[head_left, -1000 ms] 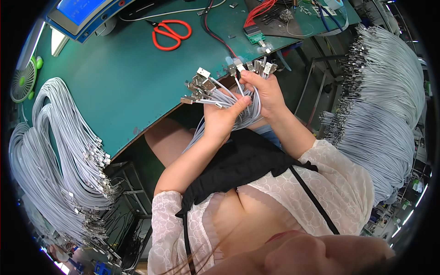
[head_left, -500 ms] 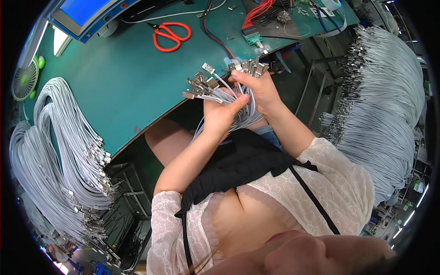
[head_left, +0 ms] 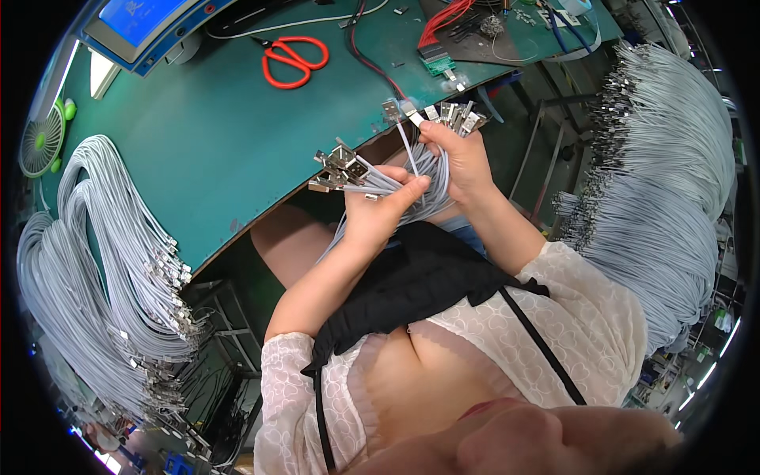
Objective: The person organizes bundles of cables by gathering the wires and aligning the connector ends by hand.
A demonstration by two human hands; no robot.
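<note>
A bundle of grey USB cables (head_left: 434,176) is held between my two hands at the table's front edge. My left hand (head_left: 378,210) is closed around one part of it, with several metal plugs (head_left: 340,165) fanning out beyond the fingers. Closed on the other part, my right hand (head_left: 467,162) has its thumb against a plug that meets the socket end (head_left: 408,106) of a red-and-black lead; whether it is fully seated I cannot tell. More plugs (head_left: 461,116) stick up past the right fingers. One cable's USB plug (head_left: 390,110) stands apart between the hands, over the table edge.
Red-handled scissors (head_left: 294,63) lie on the green table (head_left: 190,150). Behind them stands a blue instrument with a screen (head_left: 150,24). A small green circuit board (head_left: 437,63) sits at the right. Cable heaps lie at the left (head_left: 119,229) and right (head_left: 657,190). A small fan (head_left: 41,141) stands far left.
The left hand's plugs have shifted slightly left and down, and the right hand has moved a little right. The lone plug has risen away from the left cluster. A pale mark appears on the screen.
</note>
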